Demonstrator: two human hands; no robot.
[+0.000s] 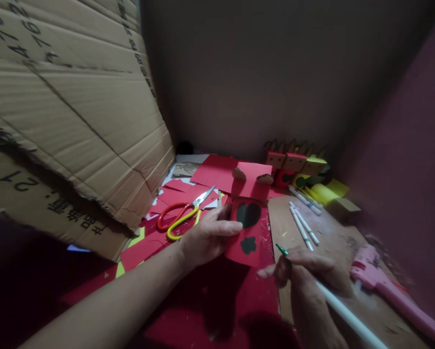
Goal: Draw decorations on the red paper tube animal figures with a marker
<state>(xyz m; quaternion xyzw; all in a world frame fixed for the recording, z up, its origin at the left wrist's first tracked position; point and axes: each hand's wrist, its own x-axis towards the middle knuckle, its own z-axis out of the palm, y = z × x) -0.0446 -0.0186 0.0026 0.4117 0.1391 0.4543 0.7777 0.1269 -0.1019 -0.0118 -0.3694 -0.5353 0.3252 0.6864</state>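
Observation:
In the head view my left hand (212,235) is closed on the left side of a red paper box (237,252), its thumb lying across the front. A dark heart and a dark flower-like shape mark that face, and two small cardboard pieces stick out from a red flap at the top. My right hand (308,276) grips a white marker (348,312) with a green tip, the tip pointing left toward the box but apart from it. Scissors (183,218) with red and yellow handles lie just beyond my left hand on red paper scraps.
A large cardboard sheet (75,106) rises on the left. At the right lies a pink glue gun (392,291). Several white markers (304,225) rest on a brown board. Small cardboard-and-paper figures (295,162) stand at the back, near yellow paper (324,193).

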